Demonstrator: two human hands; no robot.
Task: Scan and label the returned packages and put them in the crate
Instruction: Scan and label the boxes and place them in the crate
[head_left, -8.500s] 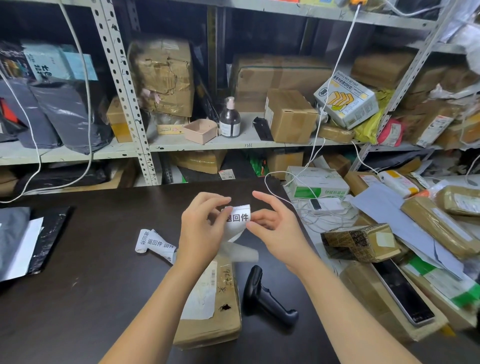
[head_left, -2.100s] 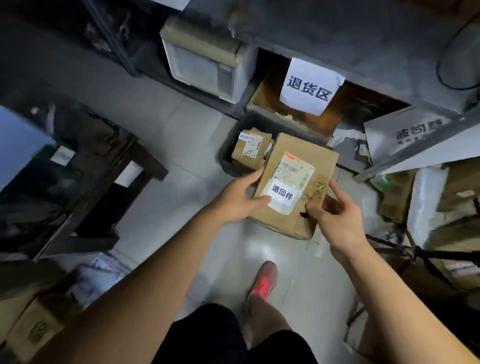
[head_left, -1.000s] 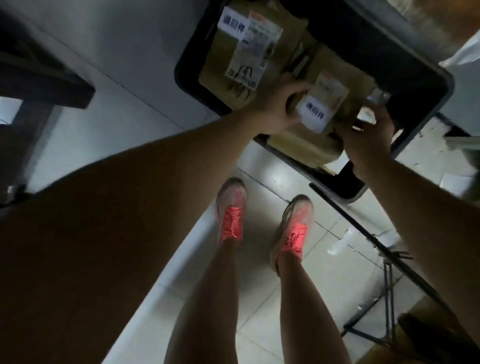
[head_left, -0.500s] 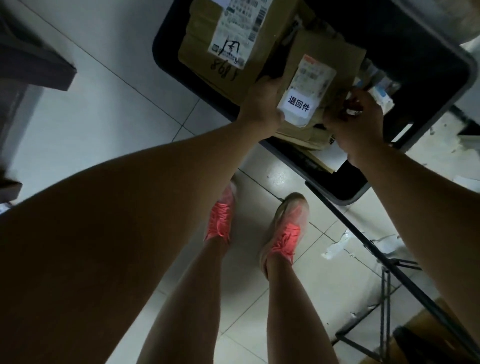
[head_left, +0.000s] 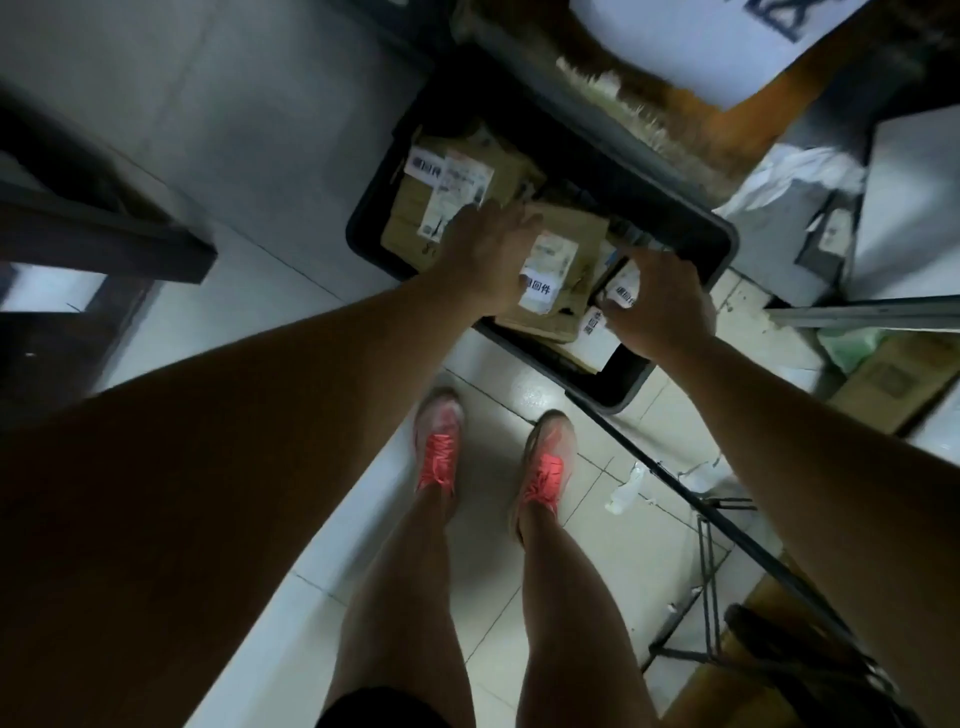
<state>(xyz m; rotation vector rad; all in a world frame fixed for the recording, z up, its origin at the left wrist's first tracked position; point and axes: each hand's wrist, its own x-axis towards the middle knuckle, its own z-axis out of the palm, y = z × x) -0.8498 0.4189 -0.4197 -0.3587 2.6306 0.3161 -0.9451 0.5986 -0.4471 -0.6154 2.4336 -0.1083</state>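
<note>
Labelled package (head_left: 569, 234) is lying in crate (head_left: 621, 389); left grip (head_left: 488, 260) is resting straight-fingered against it; right grip (head_left: 662, 306) cannot tell; this parcel seemingly done.

The crate (head_left: 724, 249) was black. The package (head_left: 571, 228) was brown cardboard, and its label (head_left: 537, 288) was white with black characters. A second package (head_left: 408, 228) was the same brown, also with white labels. The shoes (head_left: 439, 447) were pale pink with bright coral laces. The floor (head_left: 597, 545) was white tile with thin dark lines. The shorts (head_left: 379, 709) were black. The sign (head_left: 701, 41) was white with dark lettering.
</note>
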